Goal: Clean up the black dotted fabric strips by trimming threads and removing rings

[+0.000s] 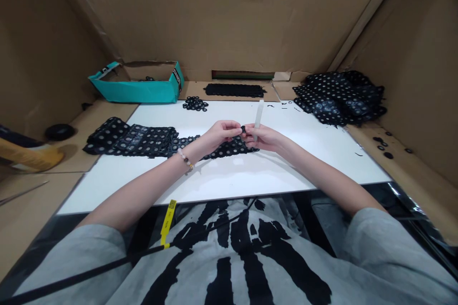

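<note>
Over the white board [286, 167], my left hand [226, 131] pinches a small black ring-like piece [244, 129] between thumb and fingertips. My right hand [264, 137] meets it from the other side, its fingertips at the same piece. A slim, whitish translucent stick [259, 113] stands upright in the right hand's curled fingers; its exact kind is unclear. Under my left hand and wrist runs a black sheet with rows of pale-centred rings [234, 148]. It joins a folded stack of the same material [146, 140] at the left.
Several loose black rings [195, 104] lie beyond my hands. Behind them are a teal box [138, 91] and a flat black strip [234, 90]. A heap of dotted black sheets [339, 97] sits at the back right. Cardboard walls [229, 19] enclose the board.
</note>
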`<state>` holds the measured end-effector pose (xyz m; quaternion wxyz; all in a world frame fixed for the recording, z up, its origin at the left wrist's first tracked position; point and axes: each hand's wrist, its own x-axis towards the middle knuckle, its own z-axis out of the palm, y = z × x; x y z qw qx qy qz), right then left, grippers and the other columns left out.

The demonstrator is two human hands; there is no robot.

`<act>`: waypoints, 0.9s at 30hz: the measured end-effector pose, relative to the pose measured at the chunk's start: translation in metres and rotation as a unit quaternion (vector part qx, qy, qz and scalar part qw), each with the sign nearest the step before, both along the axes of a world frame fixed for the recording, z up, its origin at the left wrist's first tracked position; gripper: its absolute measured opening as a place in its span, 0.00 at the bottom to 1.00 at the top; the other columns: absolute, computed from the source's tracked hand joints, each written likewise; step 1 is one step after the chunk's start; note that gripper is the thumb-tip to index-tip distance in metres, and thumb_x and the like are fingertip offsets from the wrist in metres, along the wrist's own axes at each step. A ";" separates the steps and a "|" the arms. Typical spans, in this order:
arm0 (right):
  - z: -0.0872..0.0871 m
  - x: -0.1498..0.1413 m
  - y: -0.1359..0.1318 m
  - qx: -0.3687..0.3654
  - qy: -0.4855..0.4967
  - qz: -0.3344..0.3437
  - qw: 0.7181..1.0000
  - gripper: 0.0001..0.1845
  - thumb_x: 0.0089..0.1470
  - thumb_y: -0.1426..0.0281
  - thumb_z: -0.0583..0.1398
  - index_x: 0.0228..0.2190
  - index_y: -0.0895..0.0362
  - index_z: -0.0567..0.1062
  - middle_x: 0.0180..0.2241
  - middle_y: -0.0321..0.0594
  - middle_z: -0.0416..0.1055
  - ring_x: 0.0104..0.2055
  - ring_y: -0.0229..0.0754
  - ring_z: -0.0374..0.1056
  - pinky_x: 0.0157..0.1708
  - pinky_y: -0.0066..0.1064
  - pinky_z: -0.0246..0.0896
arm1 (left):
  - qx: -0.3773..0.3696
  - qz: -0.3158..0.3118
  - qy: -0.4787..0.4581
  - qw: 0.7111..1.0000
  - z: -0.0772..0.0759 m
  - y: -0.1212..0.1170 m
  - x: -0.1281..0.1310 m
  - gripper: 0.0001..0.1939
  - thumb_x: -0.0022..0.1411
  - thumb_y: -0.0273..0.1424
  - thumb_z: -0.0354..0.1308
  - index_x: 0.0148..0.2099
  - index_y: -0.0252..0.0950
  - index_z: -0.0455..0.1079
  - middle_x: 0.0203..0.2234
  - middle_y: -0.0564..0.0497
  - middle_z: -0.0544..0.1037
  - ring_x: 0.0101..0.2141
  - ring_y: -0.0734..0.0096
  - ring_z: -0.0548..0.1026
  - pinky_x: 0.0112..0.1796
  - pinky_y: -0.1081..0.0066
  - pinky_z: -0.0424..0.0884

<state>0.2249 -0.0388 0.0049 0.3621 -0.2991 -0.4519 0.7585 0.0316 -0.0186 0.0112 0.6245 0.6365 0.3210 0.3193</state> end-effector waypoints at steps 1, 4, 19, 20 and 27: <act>0.000 -0.001 0.000 0.006 0.000 -0.006 1.000 0.19 0.42 0.60 0.71 0.27 0.59 0.72 0.27 0.35 0.65 0.23 0.29 0.48 0.19 0.24 0.42 | 0.003 0.004 -0.001 1.000 0.000 0.000 0.000 0.18 0.49 0.43 0.67 0.36 0.35 0.72 0.29 0.51 0.75 0.27 0.75 0.68 0.28 0.73 0.62; 0.002 -0.004 0.001 0.044 -0.022 -0.055 0.997 0.20 0.40 0.58 0.71 0.25 0.59 0.71 0.26 0.35 0.65 0.22 0.29 0.47 0.19 0.25 0.40 | 0.039 0.032 0.003 0.999 -0.002 0.003 0.001 0.18 0.51 0.43 0.66 0.38 0.35 0.72 0.31 0.51 0.75 0.28 0.74 0.69 0.30 0.73 0.64; 0.018 0.074 0.038 0.217 -0.554 -0.142 0.792 0.08 0.44 0.68 0.64 0.27 0.59 0.79 0.25 0.39 0.75 0.29 0.38 0.65 0.32 0.29 0.57 | 0.265 0.188 0.267 0.907 -0.020 0.040 -0.026 0.17 0.60 0.32 0.53 0.51 0.36 0.72 0.35 0.48 0.79 0.34 0.64 0.74 0.40 0.68 0.66; 0.015 0.076 0.040 0.205 -0.551 -0.137 0.797 0.09 0.45 0.68 0.64 0.30 0.59 0.80 0.26 0.39 0.76 0.28 0.38 0.66 0.32 0.29 0.58 | 0.262 0.184 0.270 0.908 -0.021 0.041 -0.026 0.18 0.60 0.31 0.52 0.52 0.36 0.71 0.35 0.48 0.79 0.35 0.64 0.74 0.40 0.68 0.66; -0.005 0.074 0.049 0.254 -0.602 -0.142 0.744 0.11 0.43 0.66 0.66 0.31 0.58 0.79 0.29 0.41 0.76 0.30 0.40 0.66 0.30 0.29 0.56 | 0.283 0.174 0.288 0.898 -0.022 0.041 -0.026 0.22 0.61 0.31 0.53 0.58 0.37 0.67 0.37 0.48 0.79 0.36 0.63 0.74 0.40 0.69 0.66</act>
